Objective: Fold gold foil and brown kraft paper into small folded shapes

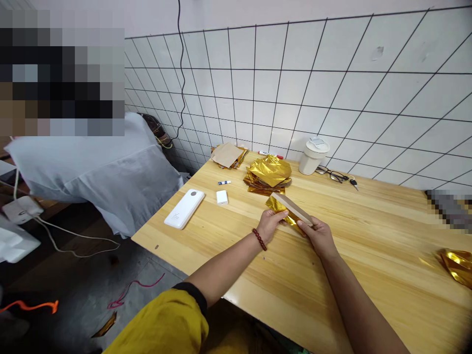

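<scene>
Between my two hands, just above the wooden table [236, 236], is a sheet of gold foil paper [277, 202] with a folded brown edge. My left hand [272, 223], with a dark red bead bracelet at the wrist, pinches its lower left side. The right end is gripped by my right hand [319, 237], thumb on the near face. Just beyond lies a stack of gold foil sheets [268, 172], crumpled on top. Another pile, with a brown sheet [226, 155] uppermost, sits at the back left corner.
A white power bank [184, 209] and a small white charger [221, 197] lie left. A white cup [313, 155], glasses [329, 173] and keys [353, 183] stand along the tiled wall. More gold foil [457, 265] is at right. A person in grey [99, 172] sits at left.
</scene>
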`<act>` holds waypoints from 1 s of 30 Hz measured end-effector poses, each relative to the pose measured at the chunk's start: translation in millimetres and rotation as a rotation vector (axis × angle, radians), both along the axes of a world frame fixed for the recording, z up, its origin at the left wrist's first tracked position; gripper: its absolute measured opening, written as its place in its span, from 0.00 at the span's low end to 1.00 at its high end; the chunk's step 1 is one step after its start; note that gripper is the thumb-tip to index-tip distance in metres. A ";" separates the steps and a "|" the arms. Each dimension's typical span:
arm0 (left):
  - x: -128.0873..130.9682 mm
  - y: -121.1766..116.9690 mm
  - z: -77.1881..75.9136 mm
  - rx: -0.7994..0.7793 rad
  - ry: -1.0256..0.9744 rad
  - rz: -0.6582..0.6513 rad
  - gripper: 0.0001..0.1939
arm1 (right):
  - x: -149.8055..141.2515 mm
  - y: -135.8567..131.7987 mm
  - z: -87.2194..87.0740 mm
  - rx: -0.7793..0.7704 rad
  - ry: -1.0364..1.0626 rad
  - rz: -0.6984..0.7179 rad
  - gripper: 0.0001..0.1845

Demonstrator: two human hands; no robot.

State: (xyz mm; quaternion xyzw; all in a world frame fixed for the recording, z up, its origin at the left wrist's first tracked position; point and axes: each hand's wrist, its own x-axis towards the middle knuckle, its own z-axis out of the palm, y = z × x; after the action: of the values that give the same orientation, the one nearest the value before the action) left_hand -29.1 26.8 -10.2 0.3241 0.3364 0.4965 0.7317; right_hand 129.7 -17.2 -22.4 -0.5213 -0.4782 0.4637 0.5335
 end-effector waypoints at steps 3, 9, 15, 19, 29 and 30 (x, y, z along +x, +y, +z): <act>-1.2 0.2 1.1 -0.027 -0.072 0.019 0.21 | 0.2 0.4 -1.3 0.012 -0.015 -0.010 0.21; -1.6 7.2 -1.7 -0.113 -0.214 0.112 0.18 | 1.8 1.7 -3.9 0.008 0.010 -0.014 0.18; -3.3 6.5 -0.7 -0.098 -0.206 0.050 0.24 | -0.3 1.8 -2.2 -0.004 0.042 -0.061 0.20; -3.6 3.4 2.0 -0.023 -0.111 -0.030 0.23 | -0.7 1.3 -2.5 0.029 0.019 -0.093 0.20; -3.2 4.7 -0.7 0.027 0.015 -0.036 0.22 | 8.3 3.3 -10.3 0.115 0.164 -0.080 0.16; -3.8 4.6 0.4 0.020 0.014 -0.036 0.23 | 9.0 3.7 -11.9 0.098 0.143 -0.086 0.14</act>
State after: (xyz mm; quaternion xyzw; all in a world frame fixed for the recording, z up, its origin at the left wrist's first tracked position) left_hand -32.9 31.4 -9.8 0.3412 0.3306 0.4843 0.7347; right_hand 138.7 -13.5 -34.3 -0.4801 -0.4380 0.4523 0.6107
